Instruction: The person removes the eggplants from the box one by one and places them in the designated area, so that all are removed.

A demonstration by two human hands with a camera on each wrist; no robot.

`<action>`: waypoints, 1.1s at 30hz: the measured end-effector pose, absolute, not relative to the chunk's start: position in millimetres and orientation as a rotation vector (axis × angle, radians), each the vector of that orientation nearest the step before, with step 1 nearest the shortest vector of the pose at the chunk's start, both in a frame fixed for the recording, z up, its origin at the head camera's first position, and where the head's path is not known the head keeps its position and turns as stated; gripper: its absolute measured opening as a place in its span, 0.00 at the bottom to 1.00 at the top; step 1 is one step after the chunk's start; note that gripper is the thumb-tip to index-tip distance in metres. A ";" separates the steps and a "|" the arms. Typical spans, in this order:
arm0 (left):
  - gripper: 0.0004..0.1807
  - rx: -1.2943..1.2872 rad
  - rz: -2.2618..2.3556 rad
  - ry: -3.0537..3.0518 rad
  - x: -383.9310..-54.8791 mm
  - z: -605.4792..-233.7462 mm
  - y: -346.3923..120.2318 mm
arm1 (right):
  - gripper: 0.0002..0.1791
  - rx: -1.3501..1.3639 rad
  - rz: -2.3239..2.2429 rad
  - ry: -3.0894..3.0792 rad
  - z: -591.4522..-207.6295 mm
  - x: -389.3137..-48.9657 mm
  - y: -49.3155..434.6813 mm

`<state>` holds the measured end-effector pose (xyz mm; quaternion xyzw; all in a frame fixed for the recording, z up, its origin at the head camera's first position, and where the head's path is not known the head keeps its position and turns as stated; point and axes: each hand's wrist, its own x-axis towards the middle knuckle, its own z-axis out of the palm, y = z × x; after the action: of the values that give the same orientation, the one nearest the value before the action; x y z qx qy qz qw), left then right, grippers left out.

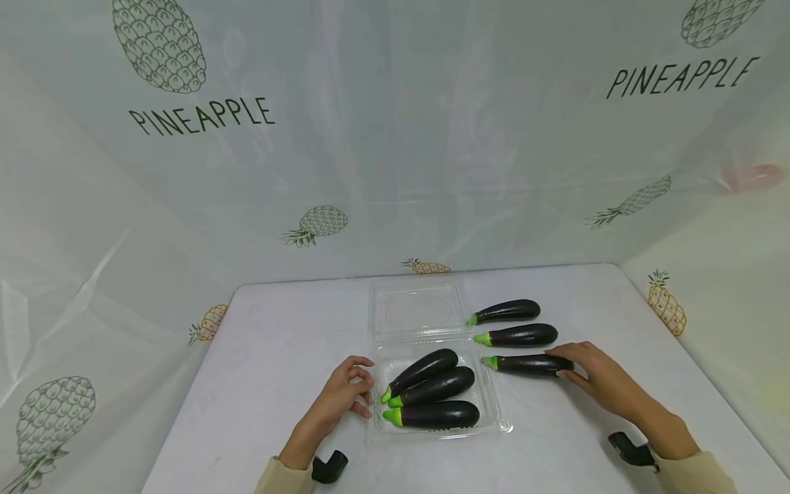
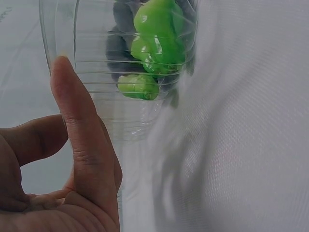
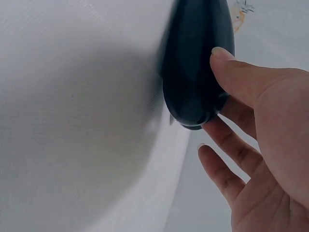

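Observation:
My right hand (image 1: pixel 595 377) pinches the rounded end of a dark purple eggplant (image 1: pixel 527 365), thumb on one side and fingers on the other. Its green stem end points left, toward a clear plastic clamshell container (image 1: pixel 489 394). Three eggplants (image 1: pixel 439 415) lie inside the container's base, green ends to the left. At the container's left side is my left hand (image 1: pixel 345 391), its fingers relaxed. In the left wrist view, a fingertip (image 2: pixel 62 72) rests right at the clear rim, and green stem ends (image 2: pixel 159 38) show through the wall.
Two more eggplants (image 1: pixel 521 335) lie in a row behind the held one, right of the container. The clear lid (image 1: pixel 416 309) is folded back flat behind the base. A white table (image 1: pixel 271 357) carries everything, with a pineapple-printed sheet (image 1: pixel 395 151) hanging behind and around it.

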<state>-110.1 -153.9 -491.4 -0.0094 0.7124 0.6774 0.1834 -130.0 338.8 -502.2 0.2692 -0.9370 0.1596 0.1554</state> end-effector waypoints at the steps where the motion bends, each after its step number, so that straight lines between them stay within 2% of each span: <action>1: 0.21 -0.026 1.910 2.010 -110.1 -491.4 -153.9 | 0.27 0.768 0.454 -2.686 -502.4 -130.1 338.4; 33: 0.22 -0.025 1.925 1.991 -110.9 -491.6 -155.1 | 0.28 0.811 0.433 -2.570 -508.7 -138.6 334.3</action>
<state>-110.9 -155.1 -491.6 -0.0088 0.7065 0.6830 0.1852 -138.6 334.3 -508.7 0.2909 -0.9216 0.1554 0.2047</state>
